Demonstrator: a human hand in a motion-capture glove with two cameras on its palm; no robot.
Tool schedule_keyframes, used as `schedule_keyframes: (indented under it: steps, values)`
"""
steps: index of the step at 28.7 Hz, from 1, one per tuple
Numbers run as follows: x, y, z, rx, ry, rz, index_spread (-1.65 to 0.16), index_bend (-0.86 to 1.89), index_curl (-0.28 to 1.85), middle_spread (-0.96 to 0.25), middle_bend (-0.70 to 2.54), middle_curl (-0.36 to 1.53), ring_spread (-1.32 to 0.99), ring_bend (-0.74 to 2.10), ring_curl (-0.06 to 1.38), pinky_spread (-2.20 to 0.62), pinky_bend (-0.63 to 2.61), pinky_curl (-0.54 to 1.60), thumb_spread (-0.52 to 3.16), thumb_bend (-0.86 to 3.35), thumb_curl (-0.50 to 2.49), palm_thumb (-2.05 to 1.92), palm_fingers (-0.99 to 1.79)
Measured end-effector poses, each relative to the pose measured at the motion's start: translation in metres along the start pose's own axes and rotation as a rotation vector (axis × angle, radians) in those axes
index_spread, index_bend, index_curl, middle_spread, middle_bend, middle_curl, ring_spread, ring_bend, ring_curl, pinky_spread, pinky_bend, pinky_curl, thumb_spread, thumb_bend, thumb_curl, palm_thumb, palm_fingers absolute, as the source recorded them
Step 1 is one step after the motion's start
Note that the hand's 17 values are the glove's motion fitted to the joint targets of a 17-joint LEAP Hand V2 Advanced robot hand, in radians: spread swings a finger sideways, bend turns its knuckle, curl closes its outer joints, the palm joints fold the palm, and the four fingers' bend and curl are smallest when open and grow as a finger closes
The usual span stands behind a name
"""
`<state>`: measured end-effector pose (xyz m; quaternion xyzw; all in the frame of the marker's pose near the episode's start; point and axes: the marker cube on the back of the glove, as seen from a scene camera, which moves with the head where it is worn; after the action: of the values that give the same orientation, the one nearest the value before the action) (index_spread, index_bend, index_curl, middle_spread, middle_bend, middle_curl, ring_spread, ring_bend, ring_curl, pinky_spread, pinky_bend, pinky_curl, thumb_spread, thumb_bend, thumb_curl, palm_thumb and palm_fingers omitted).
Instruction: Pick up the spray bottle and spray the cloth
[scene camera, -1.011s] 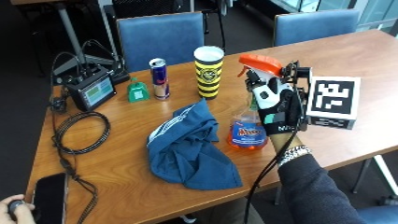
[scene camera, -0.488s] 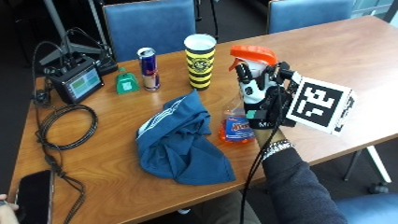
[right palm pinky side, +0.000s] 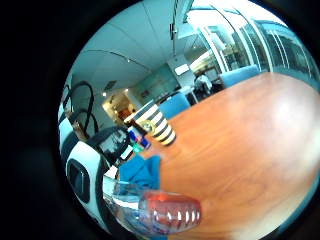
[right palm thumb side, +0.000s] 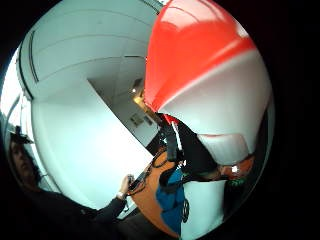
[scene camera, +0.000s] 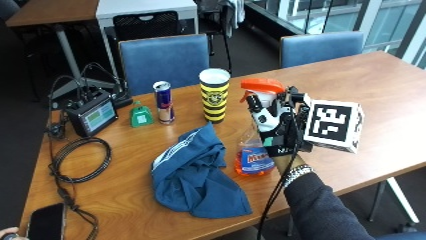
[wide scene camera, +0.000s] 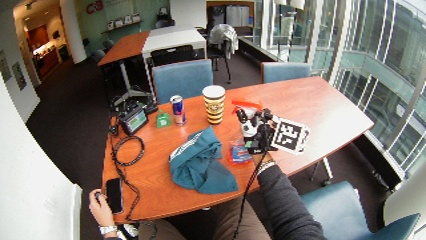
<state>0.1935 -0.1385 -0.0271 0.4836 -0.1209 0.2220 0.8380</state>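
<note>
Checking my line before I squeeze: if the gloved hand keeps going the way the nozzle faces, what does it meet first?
Probably the blue cloth, lying just beyond the spray bottle that the right hand grips; depth is unclear.

orange-topped bottle (scene camera: 256, 145) of orange liquid. blue cloth (scene camera: 196, 175). yellow-and-black striped cup (scene camera: 214, 95), on a brown table (scene camera: 373, 85).

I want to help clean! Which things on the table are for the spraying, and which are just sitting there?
For spraying:
spray bottle, held by the gloved right hand
blue cloth

Just sitting:
striped cup
drink can
small screen
phone
</note>
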Motion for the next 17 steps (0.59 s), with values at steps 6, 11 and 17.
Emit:
schedule_keyframes:
  steps: [6,11,17]
  values:
    - [-0.003,-0.006,-0.008,-0.106,0.009,0.006,-0.29,0.23,0.43,-0.2,0.59,0.48,-0.24,0.69,0.44,-0.33,0.48,0.39,1.08,-0.01,0.41,0.68,1.4]
    - [-0.013,-0.027,-0.011,-0.207,0.008,-0.042,-0.28,0.21,0.44,-0.2,0.57,0.48,-0.22,0.69,0.44,-0.33,0.49,0.39,0.97,-0.01,0.45,0.75,1.39]
    - [-0.032,-0.051,-0.014,-0.456,0.041,-0.158,-0.28,0.2,0.45,-0.19,0.56,0.47,-0.21,0.69,0.44,-0.34,0.51,0.4,0.89,-0.02,0.48,0.79,1.41]
